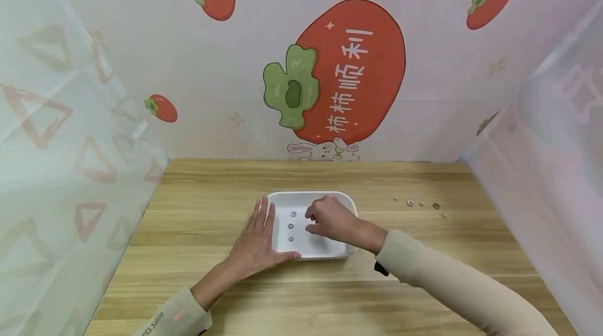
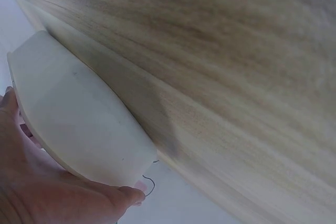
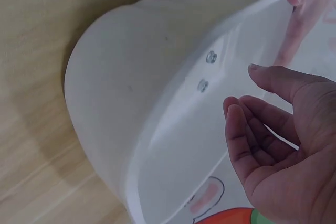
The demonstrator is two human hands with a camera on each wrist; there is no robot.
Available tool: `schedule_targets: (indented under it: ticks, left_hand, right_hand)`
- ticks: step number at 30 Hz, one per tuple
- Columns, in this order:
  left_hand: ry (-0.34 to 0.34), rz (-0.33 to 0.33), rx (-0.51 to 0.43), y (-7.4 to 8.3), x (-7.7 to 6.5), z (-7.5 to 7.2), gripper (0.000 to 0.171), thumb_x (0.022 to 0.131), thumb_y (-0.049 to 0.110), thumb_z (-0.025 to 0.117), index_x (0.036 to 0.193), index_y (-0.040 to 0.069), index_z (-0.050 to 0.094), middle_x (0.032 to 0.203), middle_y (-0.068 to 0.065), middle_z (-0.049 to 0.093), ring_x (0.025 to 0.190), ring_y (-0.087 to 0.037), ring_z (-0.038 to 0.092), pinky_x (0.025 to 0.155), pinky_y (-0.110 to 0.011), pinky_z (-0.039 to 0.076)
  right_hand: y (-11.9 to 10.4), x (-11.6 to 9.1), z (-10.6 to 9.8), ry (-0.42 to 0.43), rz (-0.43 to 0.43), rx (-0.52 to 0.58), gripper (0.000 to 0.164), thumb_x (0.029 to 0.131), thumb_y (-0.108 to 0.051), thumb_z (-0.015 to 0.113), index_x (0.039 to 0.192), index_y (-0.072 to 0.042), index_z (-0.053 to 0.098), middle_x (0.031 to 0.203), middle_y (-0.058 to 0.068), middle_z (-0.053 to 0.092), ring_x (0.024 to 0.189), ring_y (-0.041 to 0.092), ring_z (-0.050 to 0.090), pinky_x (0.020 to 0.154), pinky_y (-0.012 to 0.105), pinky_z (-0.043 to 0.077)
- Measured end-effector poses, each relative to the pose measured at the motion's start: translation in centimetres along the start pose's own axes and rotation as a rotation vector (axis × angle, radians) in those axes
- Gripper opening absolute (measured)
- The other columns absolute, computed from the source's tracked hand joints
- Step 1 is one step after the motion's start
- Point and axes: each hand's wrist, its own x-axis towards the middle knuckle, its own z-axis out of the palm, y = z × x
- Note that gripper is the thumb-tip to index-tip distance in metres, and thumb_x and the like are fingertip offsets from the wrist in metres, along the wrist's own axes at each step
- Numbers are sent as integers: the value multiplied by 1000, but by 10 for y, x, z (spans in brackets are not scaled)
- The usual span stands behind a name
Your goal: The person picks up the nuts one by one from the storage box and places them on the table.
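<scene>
A white oblong tray (image 1: 325,257) with rounded corners stands on the wooden table, and three small silvery nuts (image 1: 290,226) lie in a column on the left of its floor. Along the tray's left side rests my left hand (image 1: 254,244), fingers straight and spread, thumb at the near rim. In the left wrist view that thumb (image 2: 128,196) touches the rim. My right hand (image 1: 332,218) hovers over the tray's right half. Its fingers (image 3: 239,135) bend loosely, the thumb stands apart, and no object shows between them. Two nuts (image 3: 202,85) are visible in the right wrist view.
Several small metal pieces, among them a larger ring-like one (image 1: 410,203) and a darker one (image 1: 436,205), lie on the table (image 1: 212,179) right of the tray. A printed cloth (image 1: 245,64) hangs behind the table's far edge, with pale cloths at both sides.
</scene>
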Motion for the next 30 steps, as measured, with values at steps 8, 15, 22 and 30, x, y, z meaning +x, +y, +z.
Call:
schedule_targets:
  ticks: [8,15,22,30]
  left_hand:
    - [-16,2,-1,-1,0,-1,140,76,81,75,167,-5,13,176,-23,-4,163,-42,2,129,-57,23]
    - [-25,-1,3,-1,0,0,141,76,83,74,167,-5,12,177,-21,-4,163,-42,1,129,-57,23]
    - [-10,7,4,-1,1,0,141,75,83,75,167,-5,14,176,-23,-1,163,-42,2,127,-59,25]
    - [-17,12,1,-1,0,0,141,76,81,75,167,-6,13,176,-24,-1,163,-42,1,128,-58,24]
  right_hand:
    - [-5,7,20,-56,-14,42,15,87,-9,87,99,-1,84,84,5,78,72,6,64,67,23,56]
    - [-7,11,34,-58,-35,20,10,86,-7,86,95,-3,84,79,1,76,68,4,56,63,19,50]
    - [-9,15,40,-61,-18,30,1,87,-5,84,87,-5,83,68,-5,66,61,3,46,55,16,38]
    - [-11,18,48,-55,-48,40,32,87,-1,81,64,-14,64,56,-13,32,55,2,29,49,18,21]
